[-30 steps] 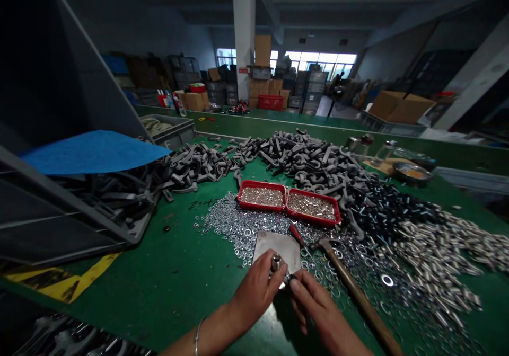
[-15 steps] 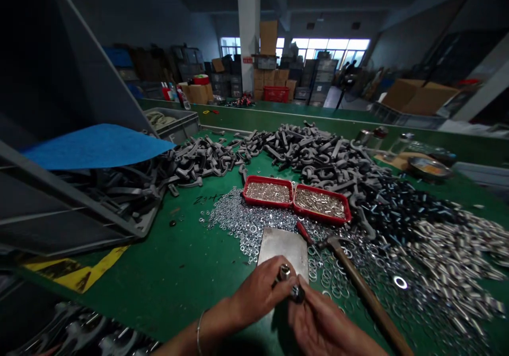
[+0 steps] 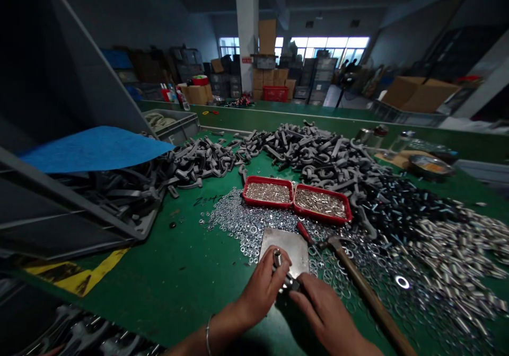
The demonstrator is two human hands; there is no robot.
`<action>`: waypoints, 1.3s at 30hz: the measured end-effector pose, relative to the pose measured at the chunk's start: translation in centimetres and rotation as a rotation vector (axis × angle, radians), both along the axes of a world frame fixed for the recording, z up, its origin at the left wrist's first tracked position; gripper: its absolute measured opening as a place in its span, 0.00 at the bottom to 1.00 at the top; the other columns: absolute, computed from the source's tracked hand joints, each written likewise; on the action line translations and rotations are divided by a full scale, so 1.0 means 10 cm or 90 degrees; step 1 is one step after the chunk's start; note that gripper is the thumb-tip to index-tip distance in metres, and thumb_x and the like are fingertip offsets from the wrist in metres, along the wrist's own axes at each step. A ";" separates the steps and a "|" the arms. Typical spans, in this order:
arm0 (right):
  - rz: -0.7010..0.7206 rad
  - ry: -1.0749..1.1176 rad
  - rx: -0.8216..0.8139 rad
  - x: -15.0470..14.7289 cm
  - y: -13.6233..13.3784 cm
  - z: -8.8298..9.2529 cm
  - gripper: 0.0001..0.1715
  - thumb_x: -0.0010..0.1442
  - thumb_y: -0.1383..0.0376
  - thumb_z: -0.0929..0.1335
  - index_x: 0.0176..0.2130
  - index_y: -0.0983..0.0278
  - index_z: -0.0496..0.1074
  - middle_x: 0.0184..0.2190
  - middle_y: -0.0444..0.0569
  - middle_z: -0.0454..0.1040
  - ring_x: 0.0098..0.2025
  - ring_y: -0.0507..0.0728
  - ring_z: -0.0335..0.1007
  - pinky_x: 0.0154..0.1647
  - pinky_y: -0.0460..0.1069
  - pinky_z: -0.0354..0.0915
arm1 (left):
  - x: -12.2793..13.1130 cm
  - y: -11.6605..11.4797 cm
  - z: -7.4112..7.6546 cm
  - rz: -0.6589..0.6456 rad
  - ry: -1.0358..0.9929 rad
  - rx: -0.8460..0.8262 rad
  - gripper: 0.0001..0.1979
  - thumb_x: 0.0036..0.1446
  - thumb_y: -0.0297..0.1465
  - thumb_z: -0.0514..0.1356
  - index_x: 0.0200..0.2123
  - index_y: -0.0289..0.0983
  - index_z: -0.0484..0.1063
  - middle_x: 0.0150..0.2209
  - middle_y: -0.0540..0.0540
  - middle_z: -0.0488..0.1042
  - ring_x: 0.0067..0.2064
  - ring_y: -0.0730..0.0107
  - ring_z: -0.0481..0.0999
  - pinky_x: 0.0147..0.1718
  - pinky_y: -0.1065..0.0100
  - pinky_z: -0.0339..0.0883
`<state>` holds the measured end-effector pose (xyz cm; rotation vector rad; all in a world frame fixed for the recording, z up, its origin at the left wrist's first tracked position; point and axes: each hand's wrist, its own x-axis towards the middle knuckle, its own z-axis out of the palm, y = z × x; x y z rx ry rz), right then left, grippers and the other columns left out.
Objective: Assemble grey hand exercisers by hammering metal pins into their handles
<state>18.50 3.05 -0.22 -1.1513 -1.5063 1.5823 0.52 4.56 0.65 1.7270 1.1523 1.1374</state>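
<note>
My left hand, with a bracelet at the wrist, is closed around a shiny metal fitting. The fitting has a ribbed, hollow round end that points up between thumb and forefinger. A dark end of it sticks out to the right, where the fingers of my right hand pinch it; the exact shape is partly hidden. Both hands are over the near edge of a flat metal plate. Right of the plate lie a red-handled screwdriver and a wooden-handled hammer.
Two red trays of small metal pins stand behind the plate. Washers and larger rings spread around it. Grey levers are heaped behind, metal sleeves at right. A grey crate stands at left.
My left hand has tilted the fitting and shifted slightly left and up. My right hand has turned, its back now more upward, with its fingers on the dark end.
</note>
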 end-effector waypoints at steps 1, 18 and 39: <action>0.035 0.040 -0.087 -0.01 0.00 0.01 0.26 0.62 0.42 0.64 0.29 0.60 0.66 0.19 0.39 0.62 0.18 0.49 0.52 0.18 0.44 0.54 | 0.00 0.00 -0.01 -0.010 0.011 0.017 0.10 0.70 0.32 0.46 0.41 0.38 0.64 0.41 0.43 0.69 0.45 0.65 0.71 0.49 0.62 0.66; 0.022 -0.344 0.119 0.22 0.11 -0.20 0.16 0.67 0.53 0.61 0.38 0.61 0.70 0.36 0.50 0.77 0.38 0.58 0.72 0.40 0.50 0.64 | 0.09 0.80 -0.11 -0.193 0.592 0.046 0.05 0.63 0.30 0.54 0.39 0.36 0.68 0.43 0.42 0.70 0.46 0.58 0.69 0.50 0.58 0.64; -0.138 -0.599 0.194 1.62 0.25 -0.50 0.22 0.64 0.52 0.61 0.47 0.62 0.72 0.42 0.58 0.77 0.44 0.65 0.75 0.46 0.58 0.70 | 0.93 2.42 -0.05 -0.040 0.596 0.081 0.07 0.60 0.26 0.60 0.42 0.31 0.74 0.47 0.39 0.75 0.52 0.56 0.73 0.54 0.52 0.65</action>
